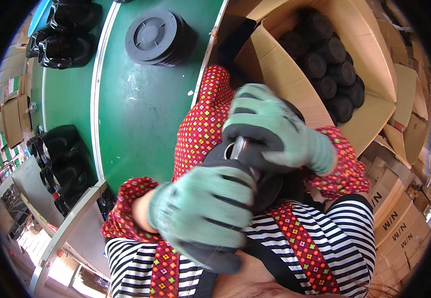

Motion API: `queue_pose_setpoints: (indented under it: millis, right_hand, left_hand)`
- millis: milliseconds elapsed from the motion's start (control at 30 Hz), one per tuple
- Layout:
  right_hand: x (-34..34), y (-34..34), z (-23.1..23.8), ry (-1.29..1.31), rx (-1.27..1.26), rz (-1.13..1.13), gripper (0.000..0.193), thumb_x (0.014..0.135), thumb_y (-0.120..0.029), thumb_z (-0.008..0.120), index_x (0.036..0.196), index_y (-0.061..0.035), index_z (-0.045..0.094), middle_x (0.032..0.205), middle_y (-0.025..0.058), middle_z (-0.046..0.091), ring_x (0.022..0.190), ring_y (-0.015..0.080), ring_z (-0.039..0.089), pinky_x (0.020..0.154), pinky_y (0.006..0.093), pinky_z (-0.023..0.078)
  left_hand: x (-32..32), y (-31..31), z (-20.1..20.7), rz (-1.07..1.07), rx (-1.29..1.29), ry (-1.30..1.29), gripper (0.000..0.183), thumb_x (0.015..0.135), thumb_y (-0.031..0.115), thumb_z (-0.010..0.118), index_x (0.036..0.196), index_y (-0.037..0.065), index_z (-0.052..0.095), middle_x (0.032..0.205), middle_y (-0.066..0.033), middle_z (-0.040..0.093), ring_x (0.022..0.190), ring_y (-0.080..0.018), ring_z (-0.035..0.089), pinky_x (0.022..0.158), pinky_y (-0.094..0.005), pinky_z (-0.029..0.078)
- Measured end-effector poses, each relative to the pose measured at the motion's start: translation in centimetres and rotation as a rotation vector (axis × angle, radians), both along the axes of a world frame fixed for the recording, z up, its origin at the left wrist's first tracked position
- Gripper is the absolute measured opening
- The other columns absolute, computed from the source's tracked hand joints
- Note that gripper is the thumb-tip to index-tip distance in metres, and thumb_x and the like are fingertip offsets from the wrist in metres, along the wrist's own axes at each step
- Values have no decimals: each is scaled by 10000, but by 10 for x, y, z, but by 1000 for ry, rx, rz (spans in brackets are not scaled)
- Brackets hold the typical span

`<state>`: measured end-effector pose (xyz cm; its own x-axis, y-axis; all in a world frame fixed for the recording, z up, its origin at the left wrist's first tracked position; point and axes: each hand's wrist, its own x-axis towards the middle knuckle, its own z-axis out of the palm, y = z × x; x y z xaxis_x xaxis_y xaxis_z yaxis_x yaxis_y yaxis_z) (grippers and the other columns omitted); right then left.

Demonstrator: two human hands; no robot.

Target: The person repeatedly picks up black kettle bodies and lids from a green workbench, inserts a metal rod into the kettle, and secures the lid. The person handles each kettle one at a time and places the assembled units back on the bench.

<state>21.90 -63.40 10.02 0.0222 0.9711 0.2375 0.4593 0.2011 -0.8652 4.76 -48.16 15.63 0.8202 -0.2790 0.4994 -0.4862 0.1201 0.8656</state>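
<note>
Both my hands wear green knit gloves with dark grey coated palms. In front of my chest they meet around a black part with a shiny metal tube [240,148]. My right hand [270,130] is closed over the far side of it, fingers curled beside the tube. From the near left, my left hand [208,206] presses in with its fingers wrapped, slightly blurred. Below the tube, a rounded black section [269,191] shows between the gloves. Much of the part is hidden by my hands, so its exact kind is unclear.
On the green table [141,124] stands a stack of black round discs [152,37]. Glossy black housings [69,37] sit beyond the white rail at far left, with more black parts [64,159] nearer. An open cardboard box [280,74] at right holds several black cylinders [342,73]. Closed cartons [394,218] lie at lower right.
</note>
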Motion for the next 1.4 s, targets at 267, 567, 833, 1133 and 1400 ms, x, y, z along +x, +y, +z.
queue_pose_setpoints:
  millis: [267, 567, 833, 1133, 1400]
  right_hand:
    - [13, -4, 25, -162, -141, 63, 533, 702, -319, 868, 1140, -81, 680, 1024, 130, 650, 1007, 339, 609, 944, 464, 446]
    - [-6, -6, 25, -252, -144, 30, 583, 727, -433, 847, 1138, -61, 669, 1006, 126, 639, 970, 327, 600, 860, 466, 460]
    - [-29, -27, 53, -490, -341, -230, 595, 766, -573, 818, 1056, -89, 629, 881, 102, 613, 811, 295, 638, 733, 453, 487]
    - [-45, -26, 74, -636, -532, -381, 545, 817, -586, 797, 970, -88, 637, 773, 97, 618, 673, 305, 657, 605, 423, 498]
    - [-29, -42, 83, -708, -143, -465, 656, 799, -449, 798, 1320, -78, 655, 1232, 157, 649, 1179, 358, 602, 1060, 540, 420]
  left_hand:
    - [-2, 17, 66, 286, 396, 425, 563, 945, 361, 637, 1295, -80, 605, 1242, -258, 640, 1176, -429, 610, 1075, -529, 462]
    - [9, -20, 80, 125, 1195, 905, 727, 1026, 399, 590, 1481, -137, 403, 1218, -307, 620, 679, -339, 717, 585, -390, 587]
    - [13, 42, 18, -21, 1032, 570, 533, 896, 232, 759, 1346, 13, 575, 967, -184, 713, 835, -404, 715, 735, -451, 586]
    - [38, 59, -38, 6, 930, 205, 363, 932, 377, 705, 1135, 100, 587, 887, -143, 700, 827, -367, 718, 703, -465, 568]
    - [17, 54, -29, 310, 815, 193, 226, 893, 125, 739, 1090, 40, 668, 840, -199, 665, 740, -404, 675, 669, -421, 540]
